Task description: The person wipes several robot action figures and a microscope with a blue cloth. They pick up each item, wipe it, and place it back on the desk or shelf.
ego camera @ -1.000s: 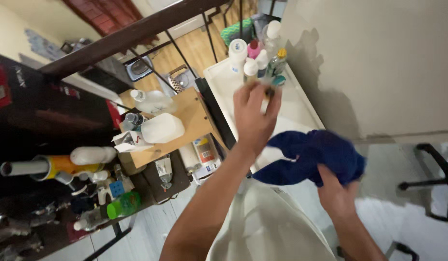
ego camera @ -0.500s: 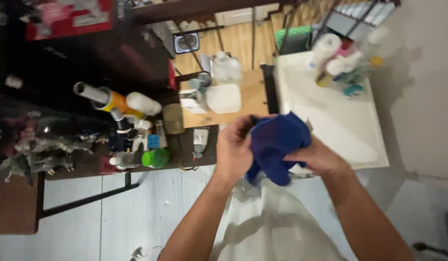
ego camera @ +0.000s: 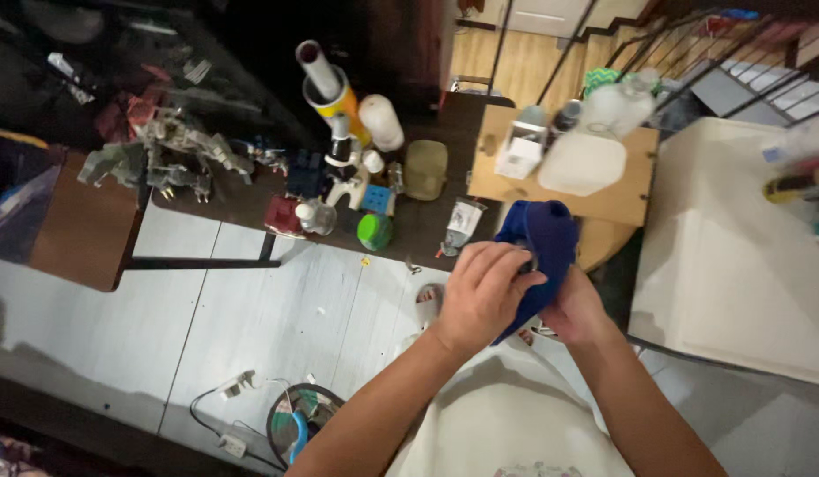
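Dim indoor light, motion-blurred right edge

Cloth (ego camera: 542, 243) dark blue – lid (ego camera: 374, 231) green – floor (ego camera: 250, 309) white.

A dark blue cloth (ego camera: 540, 247), bunched and crumpled, sits wrapped between my fingers (ego camera: 502, 265), rising above my knuckles.

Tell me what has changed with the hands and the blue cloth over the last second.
The left hand, which reached toward the bottles a second ago, has come back and closed over the blue cloth. The right hand kept its grip, and both hands now bunch the cloth in front of the body. The view swung left toward the dark cluttered table. The cloth never left the right hand.
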